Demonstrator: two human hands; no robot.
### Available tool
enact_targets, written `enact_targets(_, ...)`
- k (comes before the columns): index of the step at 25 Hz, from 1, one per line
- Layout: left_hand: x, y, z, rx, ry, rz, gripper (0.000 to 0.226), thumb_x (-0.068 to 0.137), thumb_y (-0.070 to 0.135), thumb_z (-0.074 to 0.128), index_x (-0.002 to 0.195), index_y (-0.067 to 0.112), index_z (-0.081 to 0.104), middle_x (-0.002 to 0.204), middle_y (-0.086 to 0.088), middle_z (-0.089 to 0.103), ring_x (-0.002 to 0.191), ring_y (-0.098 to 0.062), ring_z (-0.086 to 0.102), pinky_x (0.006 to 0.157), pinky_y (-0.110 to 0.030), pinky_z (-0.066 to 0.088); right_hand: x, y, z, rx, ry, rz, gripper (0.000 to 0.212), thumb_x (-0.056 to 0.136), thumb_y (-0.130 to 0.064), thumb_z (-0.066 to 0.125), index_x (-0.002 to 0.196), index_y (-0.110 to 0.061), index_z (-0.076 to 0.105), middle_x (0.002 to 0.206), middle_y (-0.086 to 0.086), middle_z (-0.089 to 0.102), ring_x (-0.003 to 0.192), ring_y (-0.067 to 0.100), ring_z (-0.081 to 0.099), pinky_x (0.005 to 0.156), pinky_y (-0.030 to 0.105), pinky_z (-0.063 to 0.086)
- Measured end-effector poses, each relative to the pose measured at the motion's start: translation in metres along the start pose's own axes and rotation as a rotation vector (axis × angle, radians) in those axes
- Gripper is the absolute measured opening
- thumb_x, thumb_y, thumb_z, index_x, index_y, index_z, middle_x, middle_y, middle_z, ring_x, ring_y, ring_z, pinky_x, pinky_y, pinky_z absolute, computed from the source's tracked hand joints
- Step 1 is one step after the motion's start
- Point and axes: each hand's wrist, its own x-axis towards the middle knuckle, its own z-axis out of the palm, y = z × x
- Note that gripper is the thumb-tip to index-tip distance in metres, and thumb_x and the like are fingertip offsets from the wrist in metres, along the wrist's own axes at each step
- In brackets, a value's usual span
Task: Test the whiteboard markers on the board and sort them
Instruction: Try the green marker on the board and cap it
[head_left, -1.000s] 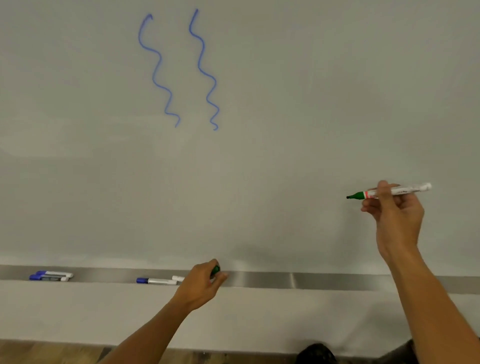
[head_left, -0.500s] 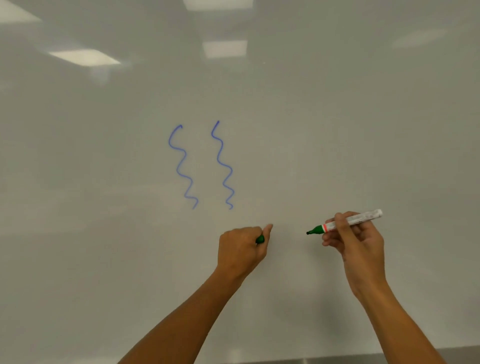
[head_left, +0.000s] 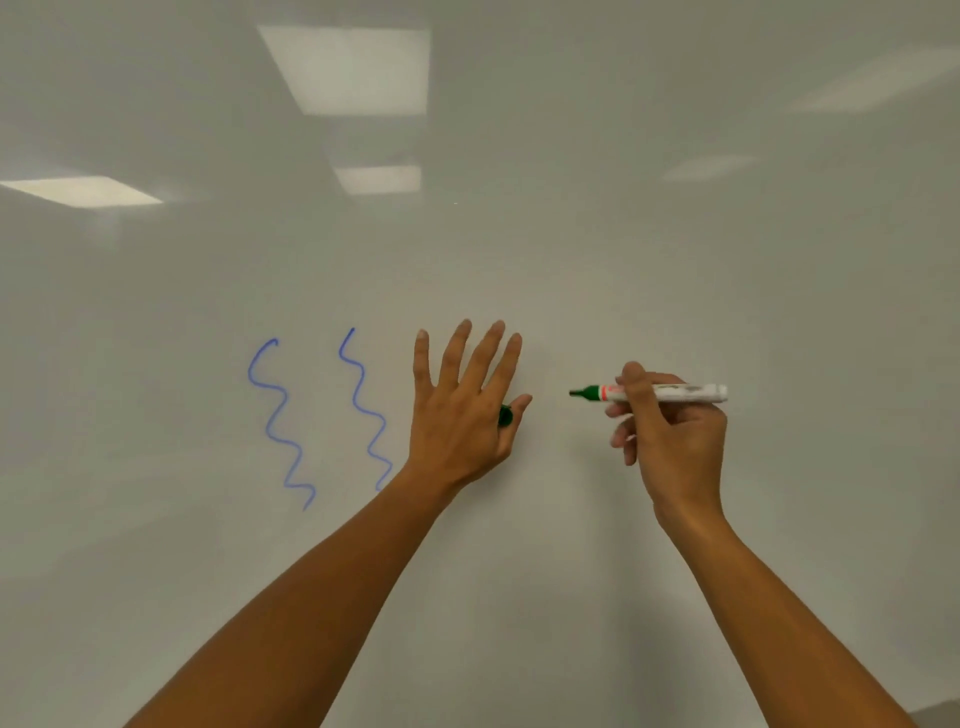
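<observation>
Whiteboard (head_left: 675, 260): fills almost the whole view; glossy pale surface with reflections of ceiling light panels (head_left: 358, 67) in its upper part.
Blue test lines (head_left: 280, 421): two wavy vertical strokes, side by side, left of centre on the whiteboard; the lower end of the right stroke passes behind the left wrist.
Left hand (head_left: 457, 410): raised in front of the whiteboard just right of the blue test lines, back toward the camera; four fingers straight and spread, pointing up. Contact of the fingertips with the whiteboard cannot be determined.
Green cap (head_left: 505, 415): held between the thumb and the base of the index finger of the left hand; only a small dark green part shows.
Right hand (head_left: 670, 436): level with the left hand and apart from it, to its right; fingers and thumb curled around the marker barrel.
Green marker (head_left: 675, 393): uncapped, gripped by the right hand, lying roughly horizontal; white barrel with a red band, green collar and tip pointing left toward the left hand. The tip lies between the two hands; whether it touches the whiteboard cannot be determined.
Forearms: both bare, entering from the lower edge of the view.
</observation>
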Motion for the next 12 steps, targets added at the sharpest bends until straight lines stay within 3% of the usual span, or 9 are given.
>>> enact_targets(3,0.014,-0.002,0.013,0.033,-0.118,-0.011,0.065,0.099,0.054,0.031,0.152,0.017,0.026,0.161,-0.01,0.016,0.149,-0.035,0.008,0.116,-0.063,0.008,0.016,0.003,0.003,-0.058,-0.045,-0.044,0.017,0.092,-0.033,0.068,0.102,-0.022,0.075,0.088,-0.002,0.077,0.067,0.019,0.071,0.052,0.025,0.047)
enact_targets(6,0.018,-0.006,0.025,0.059,-0.164,-0.027,0.066,0.099,0.054,0.028,0.153,0.016,0.025,0.162,-0.01,0.012,0.149,-0.036,0.003,0.116,-0.064,0.008,0.025,0.013,0.007,-0.106,-0.074,-0.109,0.022,0.093,-0.029,0.068,0.111,-0.02,0.075,0.097,-0.006,0.077,0.074,0.013,0.073,0.06,0.019,0.054)
enact_targets(9,0.015,-0.007,0.03,0.081,-0.142,-0.025,0.066,0.099,0.054,0.027,0.153,0.016,0.026,0.162,-0.009,0.012,0.15,-0.035,0.003,0.117,-0.062,0.007,0.034,0.03,0.012,-0.148,-0.089,-0.162,0.025,0.093,-0.028,0.067,0.116,-0.021,0.074,0.107,-0.008,0.075,0.089,0.014,0.074,0.076,0.032,0.062)
enact_targets(12,0.014,-0.006,0.034,0.096,-0.107,-0.031,0.064,0.099,0.052,0.031,0.152,0.016,0.027,0.162,-0.009,0.014,0.15,-0.034,0.006,0.117,-0.061,0.011,0.045,0.042,0.018,-0.159,-0.09,-0.229,0.026,0.095,-0.029,0.064,0.12,-0.025,0.07,0.113,-0.013,0.072,0.094,0.014,0.072,0.082,0.039,0.062)
